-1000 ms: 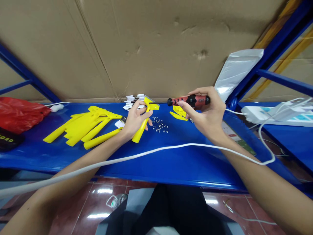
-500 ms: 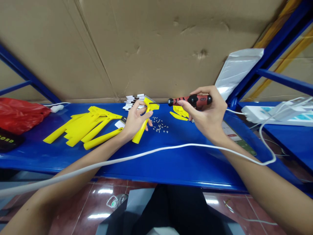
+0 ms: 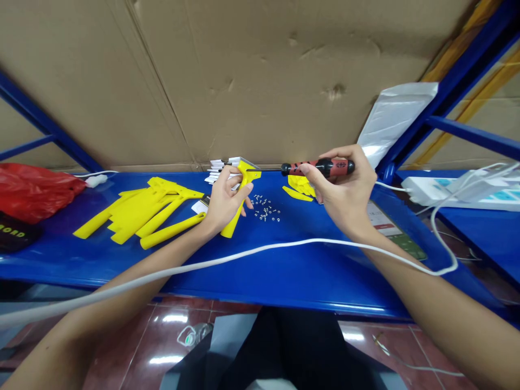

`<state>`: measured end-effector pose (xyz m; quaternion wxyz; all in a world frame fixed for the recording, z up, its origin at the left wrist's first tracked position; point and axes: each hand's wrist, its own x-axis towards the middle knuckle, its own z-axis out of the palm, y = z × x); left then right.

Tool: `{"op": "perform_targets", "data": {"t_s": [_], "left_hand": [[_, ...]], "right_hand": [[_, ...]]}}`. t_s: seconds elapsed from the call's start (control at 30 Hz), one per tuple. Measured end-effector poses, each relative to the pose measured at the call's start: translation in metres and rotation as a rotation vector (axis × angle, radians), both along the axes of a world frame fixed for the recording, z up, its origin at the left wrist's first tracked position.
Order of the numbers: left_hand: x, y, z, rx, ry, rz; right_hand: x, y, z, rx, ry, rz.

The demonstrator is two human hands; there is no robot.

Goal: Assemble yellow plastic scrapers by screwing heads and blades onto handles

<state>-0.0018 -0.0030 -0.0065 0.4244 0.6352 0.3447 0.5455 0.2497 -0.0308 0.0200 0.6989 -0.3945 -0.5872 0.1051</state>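
My left hand is closed around a yellow plastic scraper, its handle pointing down toward me and its wide head at the top. A thin grey strip shows along the head's far edge. In my right hand is a screwdriver with a red and black handle, held level. Its shaft points left and the tip meets the scraper's head; the exact contact spot is too small to make out. Small loose screws and nuts lie scattered on the blue table just right of the scraper.
Several yellow handles lie piled at left. Smaller yellow pieces sit behind the screws, and white packets stand behind my left hand. A white cable crosses in front; a phone-like device lies under my right forearm.
The screwdriver has shifted very slightly to the right, and the scraper's head has turned a little. Both hands keep their grips.
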Motion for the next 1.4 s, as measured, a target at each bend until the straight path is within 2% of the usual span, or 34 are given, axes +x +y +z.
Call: {"op": "perform_targets", "data": {"t_s": [0.27, 0.4, 0.6, 0.77, 0.87, 1.23, 1.4], "left_hand": [[0.001, 0.0, -0.001, 0.047, 0.012, 0.057], [0.001, -0.004, 0.002, 0.041, 0.008, 0.065], [-0.001, -0.007, 0.013, 0.026, -0.044, 0.031], [-0.004, -0.004, 0.021, -0.001, -0.096, -0.034], [-0.006, -0.004, 0.024, -0.031, -0.119, -0.1], [-0.008, -0.006, 0.026, -0.165, -0.176, -0.26], [-0.009, -0.003, 0.025, -0.291, -0.144, -0.341]], "right_hand": [[-0.001, 0.002, -0.004, -0.013, -0.019, -0.044], [-0.002, 0.007, -0.008, -0.04, 0.072, -0.025], [-0.004, 0.01, -0.012, -0.181, 0.252, 0.139], [-0.005, 0.014, -0.016, -0.405, 0.441, 0.369], [-0.003, 0.02, -0.018, -0.478, 0.512, 0.454], [0.008, 0.026, -0.019, -0.345, 0.546, 0.487], [0.005, 0.02, -0.011, -0.319, 0.528, 0.627]]}}
